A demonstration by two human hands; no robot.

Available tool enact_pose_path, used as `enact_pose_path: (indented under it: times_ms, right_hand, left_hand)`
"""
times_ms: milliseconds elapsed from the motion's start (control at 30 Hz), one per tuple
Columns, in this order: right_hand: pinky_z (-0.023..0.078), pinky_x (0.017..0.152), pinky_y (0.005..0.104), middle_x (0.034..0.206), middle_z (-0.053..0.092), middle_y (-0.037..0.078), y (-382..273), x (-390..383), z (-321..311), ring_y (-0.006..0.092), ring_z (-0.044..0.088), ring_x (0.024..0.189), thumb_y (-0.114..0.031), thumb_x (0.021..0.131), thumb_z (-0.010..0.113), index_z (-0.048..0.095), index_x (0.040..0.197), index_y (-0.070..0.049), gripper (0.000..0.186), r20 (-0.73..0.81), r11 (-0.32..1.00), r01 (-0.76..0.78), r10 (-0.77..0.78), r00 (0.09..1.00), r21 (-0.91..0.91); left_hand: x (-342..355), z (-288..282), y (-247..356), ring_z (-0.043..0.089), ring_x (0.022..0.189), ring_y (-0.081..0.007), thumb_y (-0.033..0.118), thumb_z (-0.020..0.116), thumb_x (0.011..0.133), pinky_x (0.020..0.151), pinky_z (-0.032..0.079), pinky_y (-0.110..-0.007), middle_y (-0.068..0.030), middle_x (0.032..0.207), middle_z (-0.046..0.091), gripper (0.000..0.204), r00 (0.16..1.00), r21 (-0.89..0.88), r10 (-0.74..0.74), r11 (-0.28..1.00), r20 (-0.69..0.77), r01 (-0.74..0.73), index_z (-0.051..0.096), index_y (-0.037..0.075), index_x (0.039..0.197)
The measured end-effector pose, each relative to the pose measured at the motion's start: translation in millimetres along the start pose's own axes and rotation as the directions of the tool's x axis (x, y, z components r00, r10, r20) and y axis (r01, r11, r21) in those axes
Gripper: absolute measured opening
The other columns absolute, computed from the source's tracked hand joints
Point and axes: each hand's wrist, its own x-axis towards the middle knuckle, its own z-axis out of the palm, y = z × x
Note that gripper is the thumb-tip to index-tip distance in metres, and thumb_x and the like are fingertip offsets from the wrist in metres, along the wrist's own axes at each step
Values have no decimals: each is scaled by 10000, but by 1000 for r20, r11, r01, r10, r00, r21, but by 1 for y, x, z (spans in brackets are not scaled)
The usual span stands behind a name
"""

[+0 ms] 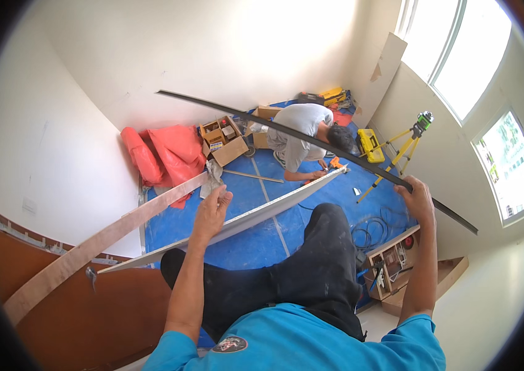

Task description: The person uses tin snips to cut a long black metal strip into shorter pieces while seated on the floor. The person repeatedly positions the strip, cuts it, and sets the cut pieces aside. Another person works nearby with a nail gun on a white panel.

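My right hand (418,199) is closed around a long, thin black strip (262,122). The strip slants across the view, its far end up at the left and its near end just past my hand at the right. My left hand (212,215) is raised, fingers curled round a crumpled greyish rag (212,178). Below my hands a long pale panel (237,221) lies on a slant over the blue floor sheet. At its far end a co-worker (302,127) crouches, head bent, with hands by an orange tool (335,163).
A long wooden plank (107,238) slopes at left. Red sheeting (172,154) and cardboard boxes (223,145) stand near the back wall. At right are a yellow tripod (403,149) with a green laser level (422,120), a yellow case (369,143), coiled cable (370,232) and a wooden toolbox (398,263).
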Motion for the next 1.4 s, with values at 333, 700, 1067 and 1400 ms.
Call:
enact_pose_path:
  times_ms: [333, 700, 1067, 1400]
  right_hand:
    - [585, 902, 544, 1036, 816, 250, 85, 43, 70, 462, 783, 1020, -363, 933, 885, 820, 1134, -29, 395, 18, 975, -33, 38, 999, -220]
    - [486, 1037, 586, 1211, 837, 178, 98, 8, 168, 403, 760, 1200, -413, 956, 865, 804, 1173, -79, 402, 95, 918, -143, 191, 977, -370]
    - [488, 996, 617, 1157, 811, 162, 109, 17, 221, 401, 760, 1160, -343, 972, 857, 755, 1111, -77, 317, 129, 856, -36, 119, 985, -516]
    - [512, 1036, 637, 1112, 881, 101, 113, 22, 226, 341, 848, 1094, -126, 1002, 739, 890, 1085, -163, 176, 220, 720, -70, 302, 928, -691]
  left_hand:
    - [-6, -7, 39, 830, 1029, -375, 485, 652, 1158, 865, 641, -473, -179, 1152, 849, 477, 999, 145, 6, 989, -38, 0, 738, 79, 1393]
    - [-9, -5, 40, 824, 970, -394, 430, 698, 1136, 804, 647, -496, -171, 1134, 848, 407, 991, 218, 100, 973, -86, -79, 779, 67, 1301]
    - [-8, 0, 30, 812, 993, -434, 414, 710, 1137, 832, 636, -500, -222, 1134, 833, 400, 991, 173, 98, 982, -87, -82, 776, 47, 1281]
    - [-6, 1, 27, 822, 1010, -405, 416, 684, 1160, 835, 631, -483, -233, 1109, 826, 409, 988, 138, 138, 982, -75, -127, 768, 37, 1288]
